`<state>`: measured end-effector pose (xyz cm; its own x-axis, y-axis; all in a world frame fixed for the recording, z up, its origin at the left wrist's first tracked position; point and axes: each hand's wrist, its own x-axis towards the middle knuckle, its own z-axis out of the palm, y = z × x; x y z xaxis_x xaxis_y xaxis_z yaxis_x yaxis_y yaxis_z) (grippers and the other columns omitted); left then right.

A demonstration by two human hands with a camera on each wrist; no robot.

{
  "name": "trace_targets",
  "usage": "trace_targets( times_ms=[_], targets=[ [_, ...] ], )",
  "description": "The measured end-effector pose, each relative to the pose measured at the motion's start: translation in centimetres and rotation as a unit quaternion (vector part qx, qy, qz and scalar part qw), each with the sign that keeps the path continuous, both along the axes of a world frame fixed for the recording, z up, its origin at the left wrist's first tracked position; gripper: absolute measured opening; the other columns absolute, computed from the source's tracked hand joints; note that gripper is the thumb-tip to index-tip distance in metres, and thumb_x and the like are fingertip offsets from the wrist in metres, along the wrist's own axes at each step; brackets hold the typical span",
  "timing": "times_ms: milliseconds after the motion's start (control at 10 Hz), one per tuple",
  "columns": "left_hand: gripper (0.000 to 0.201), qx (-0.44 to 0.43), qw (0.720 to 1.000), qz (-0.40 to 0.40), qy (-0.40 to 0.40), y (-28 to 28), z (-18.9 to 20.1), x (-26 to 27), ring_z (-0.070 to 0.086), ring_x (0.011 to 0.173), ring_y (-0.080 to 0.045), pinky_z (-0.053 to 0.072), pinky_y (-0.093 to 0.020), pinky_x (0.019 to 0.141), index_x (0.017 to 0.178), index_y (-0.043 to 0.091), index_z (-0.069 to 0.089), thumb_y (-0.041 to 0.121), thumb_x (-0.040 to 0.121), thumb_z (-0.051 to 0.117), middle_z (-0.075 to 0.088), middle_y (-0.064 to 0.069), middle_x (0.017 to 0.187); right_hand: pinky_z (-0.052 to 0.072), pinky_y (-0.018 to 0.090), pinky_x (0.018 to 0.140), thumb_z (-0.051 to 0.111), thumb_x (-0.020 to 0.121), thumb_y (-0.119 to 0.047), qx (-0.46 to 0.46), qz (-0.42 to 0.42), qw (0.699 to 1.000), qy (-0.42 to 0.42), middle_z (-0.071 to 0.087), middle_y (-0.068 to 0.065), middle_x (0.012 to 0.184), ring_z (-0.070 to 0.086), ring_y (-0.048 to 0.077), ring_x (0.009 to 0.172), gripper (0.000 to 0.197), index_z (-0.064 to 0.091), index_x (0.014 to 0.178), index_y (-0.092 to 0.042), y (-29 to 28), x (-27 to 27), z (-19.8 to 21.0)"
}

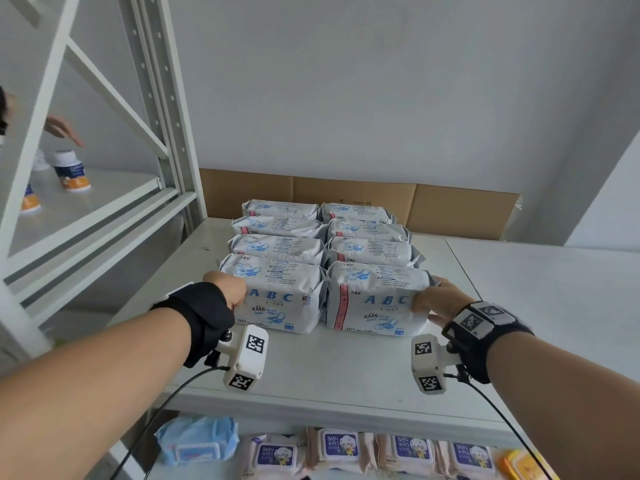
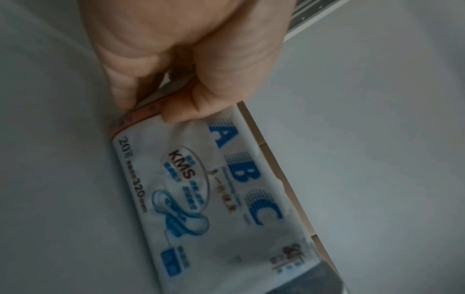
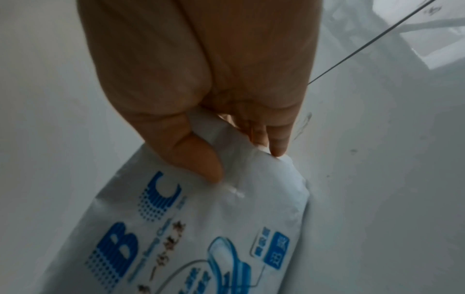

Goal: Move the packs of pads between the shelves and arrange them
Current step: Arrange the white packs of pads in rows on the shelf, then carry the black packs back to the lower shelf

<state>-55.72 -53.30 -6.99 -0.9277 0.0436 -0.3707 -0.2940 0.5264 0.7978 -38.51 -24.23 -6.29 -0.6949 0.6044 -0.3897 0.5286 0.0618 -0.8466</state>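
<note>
Several white packs of pads printed "ABC" stand in two columns on the white shelf (image 1: 311, 368). My left hand (image 1: 237, 294) grips the left end of the front left pack (image 1: 277, 299). The left wrist view has the thumb and fingers of the left hand (image 2: 148, 111) pinching that pack (image 2: 214, 208) at its red-striped edge. My right hand (image 1: 431, 303) holds the right end of the front right pack (image 1: 377, 303). Seen from the right wrist, the right hand (image 3: 245, 165) has its thumb on the pack (image 3: 201, 238) face and its fingers round the end. Both packs rest on the shelf.
Flat cardboard (image 1: 346, 199) leans on the wall behind the packs. A shelf upright (image 1: 166, 116) stands at the left; beyond it another person's hand (image 1: 62, 129) hovers over a bottle (image 1: 72, 171). Baby wipes (image 1: 339, 448) lie on the lower shelf. Bare shelf surface (image 1: 536, 289) extends right.
</note>
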Motion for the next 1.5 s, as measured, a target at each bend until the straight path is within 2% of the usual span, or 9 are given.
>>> trace_targets(
  times_ms=[100, 300, 400, 600, 700, 900, 1000, 1300, 1500],
  targets=[
    [0.037, -0.149, 0.985, -0.059, 0.063, 0.6, 2.1, 0.9, 0.053, 0.118, -0.025, 0.042, -0.027, 0.096, 0.129, 0.007, 0.051, 0.011, 0.093, 0.043, 0.053, -0.01, 0.135, 0.04, 0.057, 0.103, 0.052, 0.07, 0.011, 0.011, -0.011, 1.0, -0.014, 0.056, 0.026, 0.122, 0.052, 0.04, 0.118, 0.043, 0.047, 0.111, 0.002, 0.2, 0.0, 0.7],
    [0.075, -0.049, 0.992, 0.04, 0.109, 3.0, 5.3, 2.3, 0.027, 0.138, -0.039, 0.03, -0.046, 0.113, 0.146, 0.009, 0.029, 0.019, 0.08, 0.063, 0.022, -0.02, 0.151, 0.038, 0.039, 0.096, 0.055, 0.072, 0.008, 0.034, -0.018, 0.999, 0.022, 0.043, 0.015, 0.14, 0.042, 0.028, 0.123, 0.079, 0.031, 0.145, -0.01, 0.2, 0.2, 2.5],
    [0.072, -0.025, 0.988, -0.008, 0.155, 5.8, 6.8, 4.0, 0.024, 0.14, -0.031, 0.031, -0.038, 0.112, 0.147, 0.018, 0.028, 0.014, 0.081, 0.058, 0.013, -0.011, 0.154, 0.037, 0.034, 0.087, 0.06, 0.074, 0.005, 0.071, -0.032, 0.995, 0.055, 0.047, 0.014, 0.137, 0.043, 0.022, 0.11, 0.072, 0.038, 0.142, -0.01, 0.1, 1.1, 3.0],
    [0.061, 0.07, 0.959, -0.197, 0.192, 12.2, 6.5, 8.5, 0.047, 0.122, -0.029, 0.047, -0.04, 0.099, 0.135, 0.017, 0.045, 0.003, 0.076, 0.058, 0.033, -0.009, 0.143, 0.036, 0.032, 0.092, 0.065, 0.074, 0.006, 0.097, -0.102, 0.987, 0.082, 0.043, 0.01, 0.142, 0.042, 0.025, 0.128, 0.07, 0.045, 0.137, -0.016, 1.2, 5.4, 3.2],
    [0.056, 0.109, 0.934, -0.29, 0.18, 15.5, 6.1, 11.2, 0.051, 0.108, -0.021, 0.048, -0.03, 0.085, 0.129, 0.018, 0.049, 0.006, 0.075, 0.06, 0.045, -0.004, 0.134, 0.036, 0.03, 0.094, 0.066, 0.073, 0.007, 0.094, -0.162, 0.978, 0.094, 0.042, 0.01, 0.144, 0.041, 0.023, 0.131, 0.069, 0.048, 0.135, -0.016, 1.9, 8.8, 2.8],
    [0.037, 0.161, 0.888, -0.416, 0.106, 20.6, 5.1, 17.8, 0.055, 0.097, -0.015, 0.048, -0.026, 0.083, 0.109, 0.019, 0.057, -0.002, 0.079, 0.055, 0.058, -0.001, 0.112, 0.042, 0.032, 0.088, 0.066, 0.072, 0.007, 0.104, -0.275, 0.953, 0.074, 0.047, 0.008, 0.137, 0.049, 0.019, 0.113, 0.065, 0.052, 0.13, -0.019, 2.5, 18.4, 1.3],
    [0.034, 0.163, 0.868, -0.463, 0.076, 21.9, 4.1, 22.3, 0.056, 0.081, -0.007, 0.044, -0.018, 0.064, 0.107, 0.019, 0.057, -0.002, 0.081, 0.053, 0.06, 0.005, 0.095, 0.045, 0.032, 0.084, 0.065, 0.072, 0.009, 0.116, -0.31, 0.942, 0.054, 0.048, 0.011, 0.136, 0.051, 0.023, 0.117, 0.066, 0.051, 0.131, -0.016, 2.6, 24.1, 0.4],
    [0.037, 0.105, 0.84, -0.533, 0.001, 26.5, 0.0, 39.7, 0.055, 0.08, -0.016, 0.04, -0.02, 0.055, 0.113, 0.011, 0.059, -0.003, 0.078, 0.06, 0.061, -0.006, 0.094, 0.049, 0.037, 0.092, 0.073, 0.077, -0.005, 0.117, -0.316, 0.94, -0.058, 0.053, 0.017, 0.131, 0.056, 0.028, 0.112, 0.065, 0.046, 0.135, -0.007, 4.2, 43.5, -3.3],
    [0.033, 0.024, 0.843, -0.536, -0.025, 29.8, -4.2, 52.7, 0.05, 0.072, -0.016, 0.045, -0.025, 0.07, 0.105, 0.017, 0.054, 0.002, 0.078, 0.066, 0.053, -0.003, 0.085, 0.044, 0.037, 0.102, 0.079, 0.074, -0.02, 0.12, -0.303, 0.933, -0.152, 0.051, 0.012, 0.136, 0.052, 0.027, 0.121, 0.075, 0.042, 0.139, -0.009, 5.5, 58.0, -6.0]
  ],
)
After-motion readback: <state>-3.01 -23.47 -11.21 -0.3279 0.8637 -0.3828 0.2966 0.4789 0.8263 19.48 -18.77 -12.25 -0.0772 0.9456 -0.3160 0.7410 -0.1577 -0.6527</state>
